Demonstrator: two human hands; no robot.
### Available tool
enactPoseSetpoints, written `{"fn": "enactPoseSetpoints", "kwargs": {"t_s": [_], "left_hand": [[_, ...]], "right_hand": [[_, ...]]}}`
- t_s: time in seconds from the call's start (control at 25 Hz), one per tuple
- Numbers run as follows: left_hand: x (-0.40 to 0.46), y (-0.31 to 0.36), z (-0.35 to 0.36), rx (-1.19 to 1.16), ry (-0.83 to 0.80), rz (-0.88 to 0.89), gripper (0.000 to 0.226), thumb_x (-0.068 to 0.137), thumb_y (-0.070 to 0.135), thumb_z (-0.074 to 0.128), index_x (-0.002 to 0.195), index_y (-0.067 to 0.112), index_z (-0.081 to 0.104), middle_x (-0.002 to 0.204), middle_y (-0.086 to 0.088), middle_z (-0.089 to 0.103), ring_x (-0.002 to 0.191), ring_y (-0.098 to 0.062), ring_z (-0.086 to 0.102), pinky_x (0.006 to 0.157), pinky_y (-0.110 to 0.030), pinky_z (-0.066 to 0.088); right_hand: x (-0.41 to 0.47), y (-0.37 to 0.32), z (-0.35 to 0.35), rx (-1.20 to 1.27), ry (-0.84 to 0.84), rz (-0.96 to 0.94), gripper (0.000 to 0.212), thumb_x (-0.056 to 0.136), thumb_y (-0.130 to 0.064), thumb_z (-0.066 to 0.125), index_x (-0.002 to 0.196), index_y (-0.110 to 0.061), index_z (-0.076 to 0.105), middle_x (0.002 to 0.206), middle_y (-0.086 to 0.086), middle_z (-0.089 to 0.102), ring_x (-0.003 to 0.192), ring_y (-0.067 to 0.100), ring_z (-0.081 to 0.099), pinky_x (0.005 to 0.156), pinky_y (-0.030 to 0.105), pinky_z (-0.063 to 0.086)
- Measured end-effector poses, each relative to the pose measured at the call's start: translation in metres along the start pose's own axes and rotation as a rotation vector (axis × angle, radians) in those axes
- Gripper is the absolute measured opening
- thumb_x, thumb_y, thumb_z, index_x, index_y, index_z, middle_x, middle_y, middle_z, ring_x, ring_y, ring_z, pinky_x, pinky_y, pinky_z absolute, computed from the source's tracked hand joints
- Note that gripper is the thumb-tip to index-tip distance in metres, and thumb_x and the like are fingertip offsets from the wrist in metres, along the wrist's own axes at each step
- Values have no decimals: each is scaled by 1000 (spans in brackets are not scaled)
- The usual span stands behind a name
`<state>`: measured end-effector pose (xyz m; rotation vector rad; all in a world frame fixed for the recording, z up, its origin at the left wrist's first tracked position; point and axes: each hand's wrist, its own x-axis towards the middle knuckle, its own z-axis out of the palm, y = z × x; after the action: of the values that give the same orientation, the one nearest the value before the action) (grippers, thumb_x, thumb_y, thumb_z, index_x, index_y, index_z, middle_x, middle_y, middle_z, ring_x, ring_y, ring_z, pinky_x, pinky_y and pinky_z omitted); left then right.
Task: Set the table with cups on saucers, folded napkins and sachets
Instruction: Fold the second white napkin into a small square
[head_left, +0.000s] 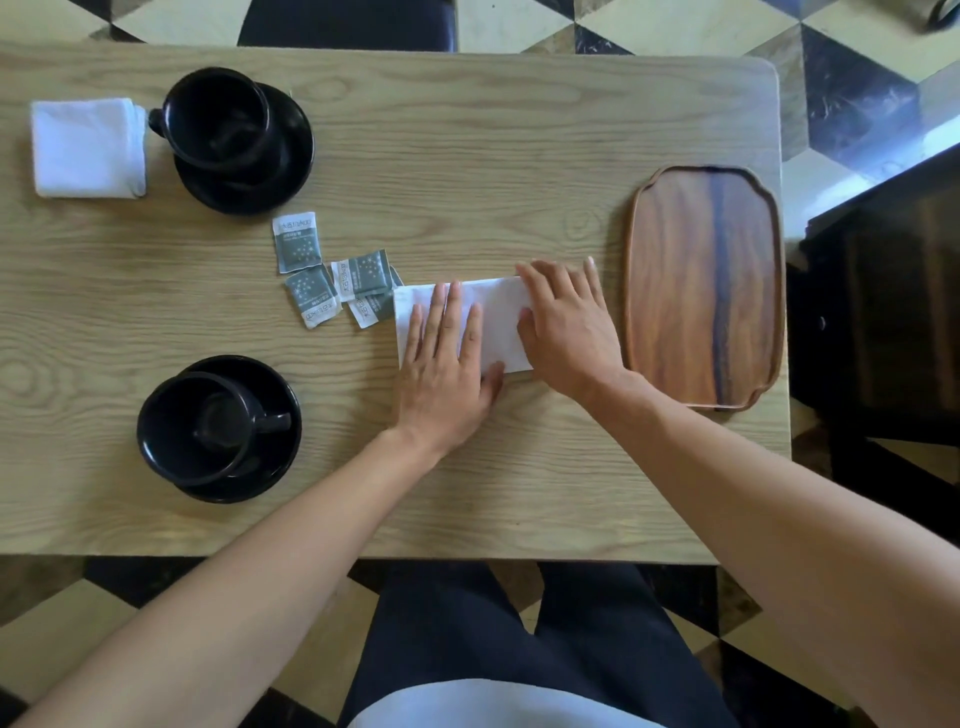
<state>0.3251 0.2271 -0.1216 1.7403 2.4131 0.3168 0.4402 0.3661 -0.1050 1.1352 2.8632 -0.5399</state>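
**White napkin pressed flat under both palms**

White and half-folded, the napkin (493, 322) lies at the table's centre-right, pinned by both hands. The left hand (449, 364) rests flat on its left part, fingers spread wide and pointing to 12 o'clock, thumb at the near edge. The right hand (566, 325) lies palm-down over its right end, fingers loosely spread; neither hand grips anything, both only press.

At 9 o'clock from the napkin, touching its left edge, sits a loose cluster of grey-and-white sachets (332, 273). They carry small printed text and star-like dots, too blurred to read. One sachet is partly tucked under the napkin's corner.

At 3 o'clock, just beside the right hand, a dark wooden tray (706, 286) sits bare on the light oak table (467, 156).

Toward 8 o'clock a black cup (200, 426) stands upright on a black saucer (280, 384), handle to the right. Toward 10 o'clock a second black cup (215, 122) sits on its saucer (296, 150), handle to the left, with a folded napkin (85, 148) just beside it at 9 o'clock.
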Motion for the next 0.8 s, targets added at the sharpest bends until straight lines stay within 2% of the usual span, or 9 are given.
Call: {"fn": "enactPoseSetpoints", "kwargs": {"t_s": [0.08,0.16,0.32,0.4,0.48,0.56,0.64,0.72,0.8], "left_hand": [[-14,1,1,11,46,75,61,94,33,50,141,-6,51,153,-30,39,145,-45,35,118,-61,28],[-20,6,-2,6,20,78,56,94,29,51,139,-5,54,151,-32,41,143,-46,37,116,-62,30],[-26,25,-4,-86,-29,-50,63,88,19,65,144,-5,47,155,-35,32,147,-48,28,120,-60,24],[-29,34,-1,-108,-45,-7,73,86,24,67,148,-4,41,157,-33,29,149,-46,24,120,-59,22],[-32,43,1,-109,-49,31,82,83,32,70,150,-2,37,157,-33,28,149,-46,23,120,-60,22],[-35,51,3,-125,-18,26,84,82,37,72,148,-1,36,156,-34,29,148,-47,26,118,-61,24],[-39,55,3,-153,34,22,81,84,39,71,146,0,38,153,-34,34,146,-48,30,116,-62,28],[-44,53,4,-208,39,43,80,81,35,76,144,-1,43,152,-32,38,144,-47,34,115,-61,30],[-49,47,4,-272,45,61,68,75,20,82,135,0,56,143,-26,49,133,-44,46,111,-55,38]], "right_hand": [[12,-2,-8,-62,11,30,44,96,-20,47,139,-14,53,134,8,54,129,31,46,123,45,16],[21,-2,-17,-135,-56,28,40,94,-23,48,133,-14,56,129,10,54,124,33,46,119,42,22],[35,0,-36,-45,-254,113,41,88,-24,57,125,-7,56,125,20,54,117,41,52,103,44,42],[37,3,-44,27,-308,138,28,86,-22,59,106,-2,63,115,22,54,106,42,58,90,41,50],[33,6,-51,64,-368,177,22,86,-27,61,81,-6,61,97,17,53,99,38,61,80,36,52],[24,11,-58,108,-472,292,27,86,-31,61,72,-9,57,77,10,55,87,33,62,67,30,46],[10,20,-63,314,-548,473,18,80,-26,60,71,-10,57,66,5,56,68,28,59,58,27,44],[-10,29,-65,722,-546,650,8,77,-13,58,85,-15,60,77,8,58,65,23,56,52,27,46],[-31,38,-62,1103,-493,734,37,84,0,59,115,-19,56,94,7,59,69,19,61,51,28,52]]}}
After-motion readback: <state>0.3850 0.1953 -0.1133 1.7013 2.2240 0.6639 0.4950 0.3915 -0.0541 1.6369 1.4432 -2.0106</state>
